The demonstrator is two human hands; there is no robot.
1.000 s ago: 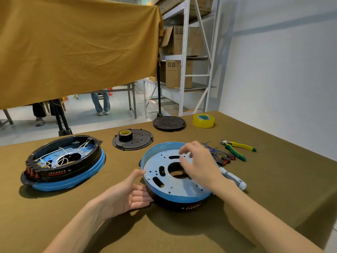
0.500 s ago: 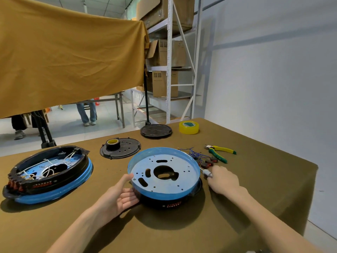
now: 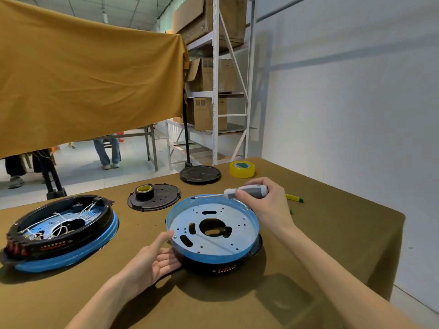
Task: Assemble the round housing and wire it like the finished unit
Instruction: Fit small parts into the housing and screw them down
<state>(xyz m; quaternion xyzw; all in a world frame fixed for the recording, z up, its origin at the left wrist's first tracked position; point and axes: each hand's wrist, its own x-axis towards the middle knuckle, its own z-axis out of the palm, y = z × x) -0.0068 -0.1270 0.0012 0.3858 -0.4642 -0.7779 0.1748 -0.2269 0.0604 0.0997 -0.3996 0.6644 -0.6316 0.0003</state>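
The right hand (image 3: 266, 205) is curling its fingers round the grey grip of one screwdriver (image 3: 247, 192), holding it nearly level above the far rim of the round housing (image 3: 213, 233), with the thin shaft pointing left. The left hand (image 3: 152, 262) is lying palm-up against the housing's near-left side, fingers relaxed and straight along the black base, thumb reaching up to the blue rim; it is gripping nothing.

The housing is sitting in the middle of the table (image 3: 332, 245), its pale perforated plate facing up inside a blue ring. Well to its left one finished unit (image 3: 59, 231) is resting, black walled over a blue rim, with white wires looping inside.

Beyond the housing two black round covers are lying: the nearer cover (image 3: 164, 200) is carrying a small tape roll (image 3: 144, 191), and the farther cover (image 3: 200, 174) is sitting near the table's back edge. A second, yellow tape roll (image 3: 242, 169) is standing just beside that one. Behind the right hand, yellow and green plier handles (image 3: 294, 198) are peeking out.
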